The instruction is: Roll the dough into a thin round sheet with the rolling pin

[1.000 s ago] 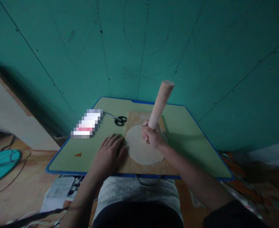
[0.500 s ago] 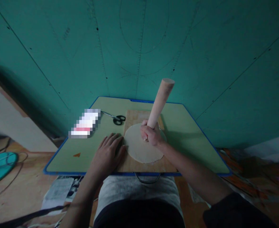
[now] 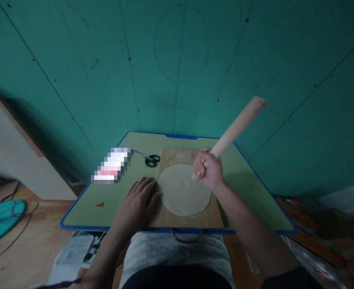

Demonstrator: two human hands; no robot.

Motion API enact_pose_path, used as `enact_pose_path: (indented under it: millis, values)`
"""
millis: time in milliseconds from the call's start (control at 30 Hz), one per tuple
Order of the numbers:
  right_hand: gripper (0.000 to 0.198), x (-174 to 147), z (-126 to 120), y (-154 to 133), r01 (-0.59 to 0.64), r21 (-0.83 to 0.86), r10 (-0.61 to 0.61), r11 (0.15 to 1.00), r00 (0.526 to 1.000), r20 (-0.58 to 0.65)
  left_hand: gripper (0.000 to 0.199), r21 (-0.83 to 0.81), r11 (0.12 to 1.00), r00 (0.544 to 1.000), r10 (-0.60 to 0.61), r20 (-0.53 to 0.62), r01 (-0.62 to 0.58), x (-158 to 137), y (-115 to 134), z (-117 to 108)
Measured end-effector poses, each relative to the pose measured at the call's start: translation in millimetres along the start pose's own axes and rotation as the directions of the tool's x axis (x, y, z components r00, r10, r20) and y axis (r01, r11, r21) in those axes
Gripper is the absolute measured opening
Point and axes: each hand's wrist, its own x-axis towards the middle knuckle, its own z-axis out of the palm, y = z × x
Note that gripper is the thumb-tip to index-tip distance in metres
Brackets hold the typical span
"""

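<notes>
My lap w/ grey cloth [image 3: 177,253] is nearest, right below the bench [image 3: 246,192] edge. L hand [image 3: 139,202] lies flat, fingers spread & open, holding nothing; palm on the bench, fingertips touching the left edge of the wooden board [image 3: 207,218]. Dough round [image 3: 183,198] sits flat on the board, roughly centred, thin disc w/ a small circular dent near its middle. R hand [image 3: 208,170] is just past the dough's far-right rim, grip closed tight around the lower end of the rolling pin [image 3: 239,122]. Pin is lifted off the dough, tilted up & to the right, far end in the air against the wall. Can't tell if the pin's bottom tip touches the dough; my fist hides it.

Further back on the left: scissors [image 3: 149,159], black handles, lying on the bench just beside the board's far-left corner. Next to them a blurred white/pink pack [image 3: 112,170]. Small orange scrap [image 3: 100,204] nr the bench's near-left corner. Teal wall [image 3: 74,60] behind, w/ faint drawn lines & a circle.
</notes>
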Motion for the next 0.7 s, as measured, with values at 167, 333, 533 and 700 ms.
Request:
enact_pose_path:
  millis: [167, 333, 533, 700]
  values:
    - [0.040, 3, -32, -27, -0.104, -0.517, 0.193, 0.850, 0.974, 0.122, 0.050, -0.179, 0.973, 0.988, -0.152, -0.040, 0.143, 11, 3, -21]
    - [0.034, -14, -41, -42, 0.176, -0.896, 0.053, 0.407, 0.975, 0.216, 0.066, -0.298, 0.952, 0.952, -0.155, -0.265, 0.072, 30, 12, -43]
    - [0.027, -52, -34, -38, 0.313, -0.946, 0.185, 0.090, 0.928, 0.324, 0.068, -0.264, 0.962, 0.984, -0.116, -0.139, 0.076, 15, 13, -39]
    - [0.031, -64, -31, -34, 0.403, -0.914, 0.222, 0.046, 0.888, 0.403, 0.036, -0.229, 0.973, 0.999, 0.038, -0.001, -0.037, 3, 23, -39]
